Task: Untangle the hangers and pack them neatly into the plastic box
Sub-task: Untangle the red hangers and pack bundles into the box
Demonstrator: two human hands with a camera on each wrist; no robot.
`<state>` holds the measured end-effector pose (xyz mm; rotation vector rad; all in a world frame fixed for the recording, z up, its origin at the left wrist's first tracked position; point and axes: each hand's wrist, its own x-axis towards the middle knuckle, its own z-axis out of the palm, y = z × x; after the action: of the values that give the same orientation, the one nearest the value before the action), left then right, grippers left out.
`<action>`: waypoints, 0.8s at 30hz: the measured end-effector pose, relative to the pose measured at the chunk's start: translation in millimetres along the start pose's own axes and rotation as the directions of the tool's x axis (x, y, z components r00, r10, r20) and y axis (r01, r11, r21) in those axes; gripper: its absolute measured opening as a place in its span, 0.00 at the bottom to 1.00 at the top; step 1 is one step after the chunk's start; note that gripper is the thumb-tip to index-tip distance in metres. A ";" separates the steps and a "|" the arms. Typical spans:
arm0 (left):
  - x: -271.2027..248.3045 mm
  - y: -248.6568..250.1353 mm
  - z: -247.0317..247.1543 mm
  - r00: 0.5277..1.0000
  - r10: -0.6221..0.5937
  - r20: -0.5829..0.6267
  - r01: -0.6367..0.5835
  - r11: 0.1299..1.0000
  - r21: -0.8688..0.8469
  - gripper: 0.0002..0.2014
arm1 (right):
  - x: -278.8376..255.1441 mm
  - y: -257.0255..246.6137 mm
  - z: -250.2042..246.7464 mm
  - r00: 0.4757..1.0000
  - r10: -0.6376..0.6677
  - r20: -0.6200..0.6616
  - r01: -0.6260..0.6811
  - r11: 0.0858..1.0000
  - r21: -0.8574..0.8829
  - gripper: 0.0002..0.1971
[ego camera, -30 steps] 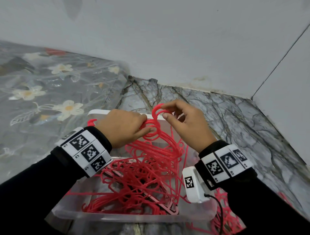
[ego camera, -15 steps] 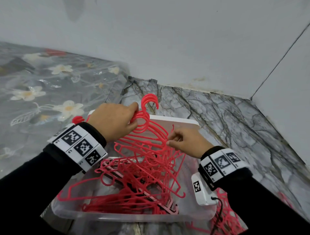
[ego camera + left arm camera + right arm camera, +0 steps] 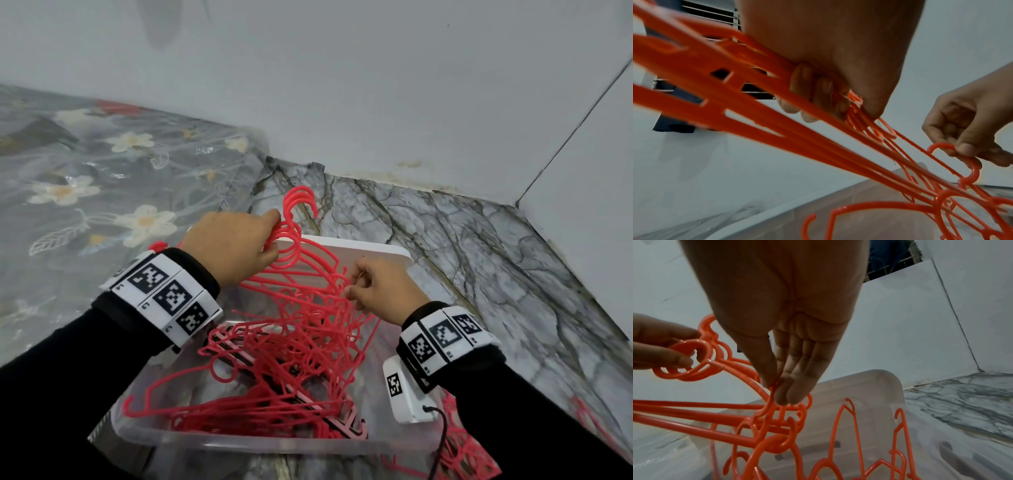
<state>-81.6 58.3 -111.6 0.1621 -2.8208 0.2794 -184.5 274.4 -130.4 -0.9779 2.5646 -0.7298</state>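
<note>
A tangle of red plastic hangers (image 3: pixel 291 359) hangs from my hands into a clear plastic box (image 3: pixel 239 442) on the floor. My left hand (image 3: pixel 239 250) grips a bunch of hanger hooks (image 3: pixel 298 209) and holds them up above the box's far rim. In the left wrist view its fingers (image 3: pixel 818 91) curl round the bundled necks. My right hand (image 3: pixel 373 287) pinches the hook of one lower hanger (image 3: pixel 772 400) between thumb and fingertips, just right of the bundle. More hangers lie flat on the box's bottom (image 3: pixel 274 407).
The box stands on a marble-patterned floor (image 3: pixel 479 260) in a corner of white walls (image 3: pixel 376 85). A flowered plastic sheet (image 3: pixel 102 178) lies to the left. More red hangers (image 3: pixel 462 455) lie on the floor outside the box at the lower right.
My left hand has lifted the bundled hooks higher and toward the far rim. My right hand has dropped from the hooks to pinch a lower hanger on the right side.
</note>
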 end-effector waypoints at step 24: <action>0.0 11.9 2.4 0.998 -0.060 0.006 0.061 0.989 -0.134 0.18 | -4.7 -13.5 -1.8 0.953 -0.301 0.031 0.302 0.948 -0.099 0.13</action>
<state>-83.9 69.4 -115.9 0.2176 -2.8195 0.0750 -174.7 269.6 -121.0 -1.4258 2.4872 -0.6665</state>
